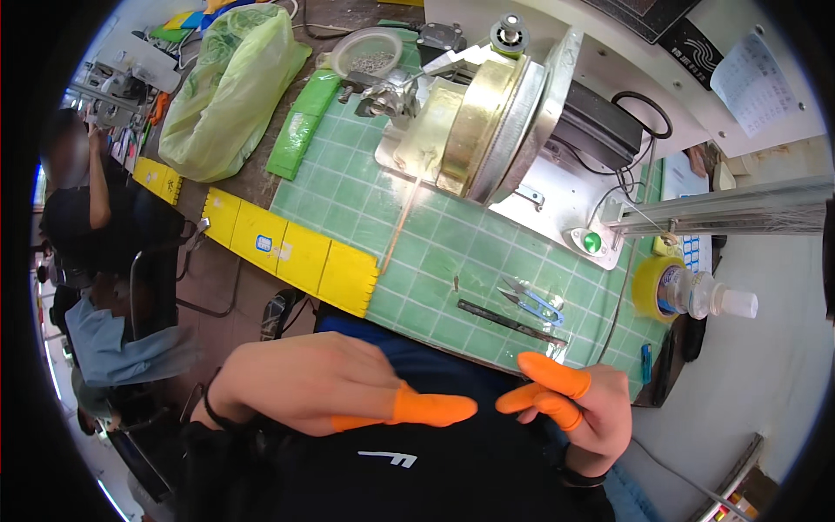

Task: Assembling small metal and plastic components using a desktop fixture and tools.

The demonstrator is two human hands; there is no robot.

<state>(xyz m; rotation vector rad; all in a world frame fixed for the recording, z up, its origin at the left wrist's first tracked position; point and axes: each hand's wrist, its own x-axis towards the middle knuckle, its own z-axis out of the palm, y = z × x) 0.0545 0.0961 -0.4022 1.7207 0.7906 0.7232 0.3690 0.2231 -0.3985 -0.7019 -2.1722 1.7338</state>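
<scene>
Blue and white, a label (264, 244) sits on the yellow strip (339, 271) along the near edge of the green gridded counter (426, 300). A sheet of paper (757, 83) bears writing too small to read; white marks show on a black plate (690, 48) and the black shirt (496, 470). The right hand's (604, 400) grip is loosely parted, its orange finger cots (554, 374) aimed toward the left hand (304, 374). That one's fingers stretch straight and its thumb is hidden, so I cannot tell whether its grip holds anything. Just beyond the right fingertips lie a dark slim tool (513, 322) and blue-handled snips (550, 311). Farther back, a brass-coloured drum (474, 130) blocks part of the view; leftward are a green packet (302, 124) and a plastic bag (226, 96).
</scene>
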